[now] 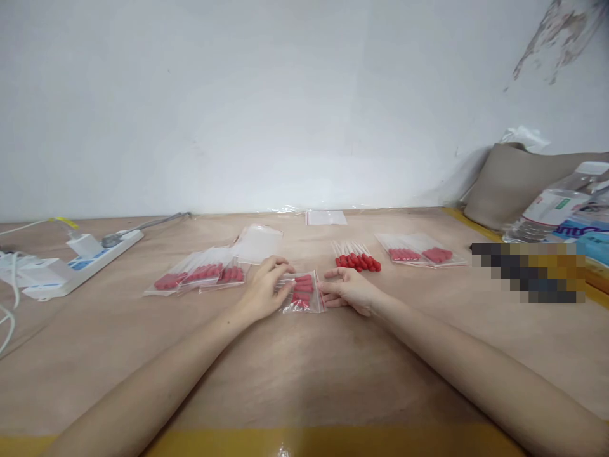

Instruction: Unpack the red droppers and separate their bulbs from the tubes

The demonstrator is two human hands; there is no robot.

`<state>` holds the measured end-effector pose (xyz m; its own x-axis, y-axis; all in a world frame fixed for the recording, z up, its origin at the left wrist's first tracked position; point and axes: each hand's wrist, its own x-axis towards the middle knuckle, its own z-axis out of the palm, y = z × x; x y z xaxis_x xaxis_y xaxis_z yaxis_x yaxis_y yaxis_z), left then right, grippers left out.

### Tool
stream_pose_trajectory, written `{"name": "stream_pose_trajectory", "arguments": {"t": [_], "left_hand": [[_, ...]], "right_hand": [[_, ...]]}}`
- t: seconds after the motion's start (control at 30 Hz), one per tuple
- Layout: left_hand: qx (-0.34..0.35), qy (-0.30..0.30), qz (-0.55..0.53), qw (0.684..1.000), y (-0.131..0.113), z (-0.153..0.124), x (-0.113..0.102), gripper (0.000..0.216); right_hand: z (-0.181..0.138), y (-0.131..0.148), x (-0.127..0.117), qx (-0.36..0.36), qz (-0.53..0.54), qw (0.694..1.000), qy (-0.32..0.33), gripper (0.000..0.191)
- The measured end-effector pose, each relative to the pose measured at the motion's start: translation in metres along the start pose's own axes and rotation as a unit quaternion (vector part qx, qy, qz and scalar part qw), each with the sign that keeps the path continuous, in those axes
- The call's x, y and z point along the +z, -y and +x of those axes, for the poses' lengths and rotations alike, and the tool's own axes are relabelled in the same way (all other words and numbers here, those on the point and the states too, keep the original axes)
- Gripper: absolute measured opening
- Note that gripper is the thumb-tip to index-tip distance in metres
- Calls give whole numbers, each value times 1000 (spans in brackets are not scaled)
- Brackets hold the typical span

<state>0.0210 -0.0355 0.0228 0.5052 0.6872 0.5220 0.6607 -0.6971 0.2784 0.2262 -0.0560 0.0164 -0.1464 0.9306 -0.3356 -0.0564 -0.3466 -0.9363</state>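
- Got the left hand (261, 289) over the 9 o'clock end of a small clear bag (311, 307), fingers loosely curved, thumb on the plastic. Can't tell if actually pinching.
- Got the right hand (351, 289) at the bag's 3 o'clock edge, fingers a bit spread, touching near the red-lined strip. Can't tell on a firm grip here either.
- Lying flat on the table (304, 374) between both hands, that bag, with some red-tipped sticks (303, 287) inside, red ends toward 3. Using it as clock centre from here.
- Just past the right hand, at 2: a loose row of sticks (358, 261), pale ends pointing roughly to 11.
- Farther out at 2: overlapping filled bags (419, 244).
- Around 10: more overlapping bags (219, 257), red tips inside too.
- Nearer 11: flat whitish bags (259, 244). Between 12 and 1, close to the wall (304, 108): another flat bag (327, 218).
- Way out between 9 and 10: white power strip (104, 257), charger (84, 246) plugged in, cables (16, 279) alongside.
- Way out around 2: water bottle (547, 216), blue pack (585, 235).
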Motion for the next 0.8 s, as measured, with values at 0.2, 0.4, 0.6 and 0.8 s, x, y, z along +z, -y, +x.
{"name": "stream_pose_trajectory", "arguments": {"t": [0.2, 0.4, 0.6, 0.8], "left_hand": [[49, 65, -71, 994, -22, 5, 12, 21], [106, 81, -29, 991, -13, 9, 20, 30], [238, 82, 71, 965, -3, 20, 22, 22], [323, 22, 75, 943, -2, 26, 25, 23]], "right_hand": [[-1, -1, 0, 8, -64, 998, 26, 58], [-4, 1, 2, 5, -43, 999, 1, 50], [-3, 0, 4, 9, -32, 999, -2, 57], [-3, 2, 2, 3, -1, 1000, 0, 54]]}}
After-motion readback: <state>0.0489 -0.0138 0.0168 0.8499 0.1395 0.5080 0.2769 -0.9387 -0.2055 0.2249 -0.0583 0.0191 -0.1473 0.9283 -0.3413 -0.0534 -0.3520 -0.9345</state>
